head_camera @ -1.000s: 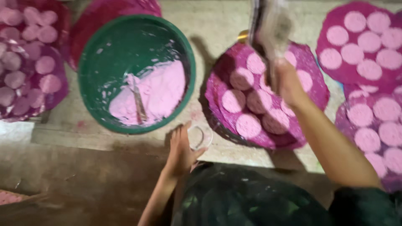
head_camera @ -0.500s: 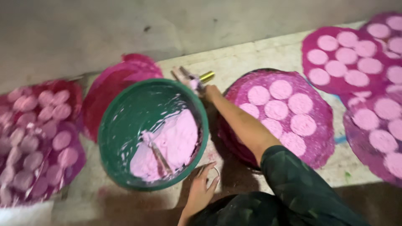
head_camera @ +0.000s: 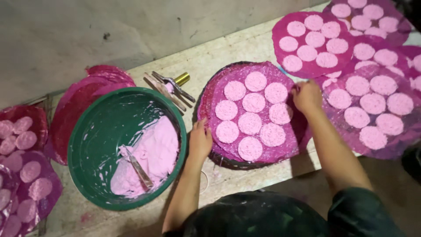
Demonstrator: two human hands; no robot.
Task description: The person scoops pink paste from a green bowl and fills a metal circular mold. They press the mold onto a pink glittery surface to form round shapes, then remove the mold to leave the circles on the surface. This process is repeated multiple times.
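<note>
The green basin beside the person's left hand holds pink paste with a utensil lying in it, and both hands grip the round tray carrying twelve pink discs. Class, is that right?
Not quite. The head view shows nine pink discs on the round tray, not twelve. The rest stands: the green basin holds pink paste with a utensil in it, and the left hand and right hand grip the tray's edges.

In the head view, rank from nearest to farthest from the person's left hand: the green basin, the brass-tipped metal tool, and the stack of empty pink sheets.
From the left hand:
1. Green basin, rim just to its left.
2. Brass-tipped metal tool, above it on the slab.
3. Stack of empty pink sheets, far left, behind the basin.
</note>
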